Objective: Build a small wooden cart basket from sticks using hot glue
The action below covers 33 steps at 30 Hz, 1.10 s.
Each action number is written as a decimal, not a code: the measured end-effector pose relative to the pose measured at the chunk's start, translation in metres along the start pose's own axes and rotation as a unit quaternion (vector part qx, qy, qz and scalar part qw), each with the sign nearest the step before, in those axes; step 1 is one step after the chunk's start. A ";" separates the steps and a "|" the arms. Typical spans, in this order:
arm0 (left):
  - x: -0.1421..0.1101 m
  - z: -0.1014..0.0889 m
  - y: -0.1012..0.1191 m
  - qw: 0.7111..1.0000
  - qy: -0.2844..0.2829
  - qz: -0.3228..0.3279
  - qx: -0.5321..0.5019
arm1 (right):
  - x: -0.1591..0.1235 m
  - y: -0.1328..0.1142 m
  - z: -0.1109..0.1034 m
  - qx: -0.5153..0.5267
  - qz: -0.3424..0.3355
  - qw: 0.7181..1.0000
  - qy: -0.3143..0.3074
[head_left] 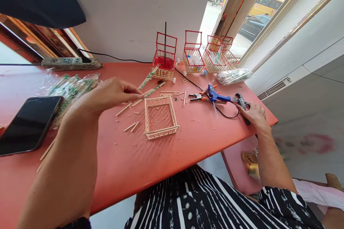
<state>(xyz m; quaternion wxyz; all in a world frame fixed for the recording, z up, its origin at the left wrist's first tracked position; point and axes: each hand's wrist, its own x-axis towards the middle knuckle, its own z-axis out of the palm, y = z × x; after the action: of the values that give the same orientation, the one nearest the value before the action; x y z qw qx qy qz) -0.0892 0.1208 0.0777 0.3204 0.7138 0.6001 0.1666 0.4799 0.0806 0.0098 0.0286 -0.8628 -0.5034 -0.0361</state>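
My left hand reaches over the table with fingers pressed together, the tips at a paper-wrapped pair of wooden chopsticks. Another wrapped pair leans toward a red-rimmed basket. Just right of my left fingertips sits a small rectangular frame of glued wooden sticks. At the table's right end, my right hand is closed around dark-handled pliers. Left of them lie a blue glue gun and orange-handled pliers.
Stick offcuts and crumbs surround the frame. Red-and-wood cart-shaped baskets line the wall, beside a plastic-wrapped bundle. A phone, bagged chopsticks and a power strip are at left. The glue gun's cord loops nearby.
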 end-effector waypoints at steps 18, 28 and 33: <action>-0.024 0.037 0.067 0.961 -0.185 0.207 0.002 | -0.146 -0.195 -0.054 0.424 -0.463 0.777 -0.041; -0.036 0.034 0.078 0.958 -0.203 0.197 0.053 | -0.170 -0.201 -0.051 0.435 -0.423 0.784 -0.131; -0.034 0.035 0.073 0.949 -0.212 0.222 0.067 | -0.180 -0.195 -0.050 0.434 -0.395 0.799 -0.128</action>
<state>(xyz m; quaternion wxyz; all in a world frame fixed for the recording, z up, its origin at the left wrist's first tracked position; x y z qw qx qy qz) -0.0201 0.0738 0.1051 0.3466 0.8678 0.3542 0.0372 0.2203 0.0160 0.0459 0.3185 -0.4828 -0.7628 0.2891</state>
